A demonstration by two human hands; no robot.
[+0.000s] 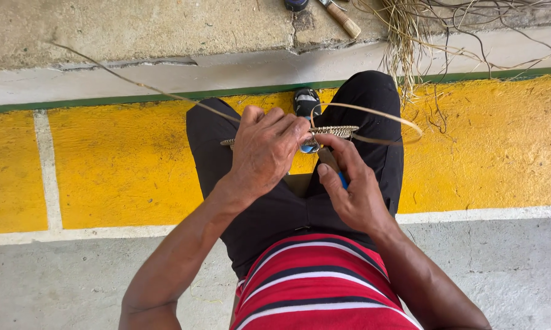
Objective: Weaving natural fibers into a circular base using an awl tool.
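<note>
Your left hand (264,150) was closed over the flat woven coil (330,131), held edge-on above your lap, btwn your knees. Your right hand (352,186) pinched a blue-handled tool (335,169) w/ thumb & fingers, tip up against the coil's underside. A long thin strand (373,113) looped out to the right and back to the rim; another ran off up-left. Judgement: keeping the coil pinned firm w/ the left while the tool opened a gap would've kept stitches tight; loop needed slack kept free, not kinked.

You sat over a yellow painted strip (123,165) w/ white lines on grey concrete. Ahead, a raised ledge (135,27) held a wood-handled tool (343,18) & a loose fibre bundle (410,30).
</note>
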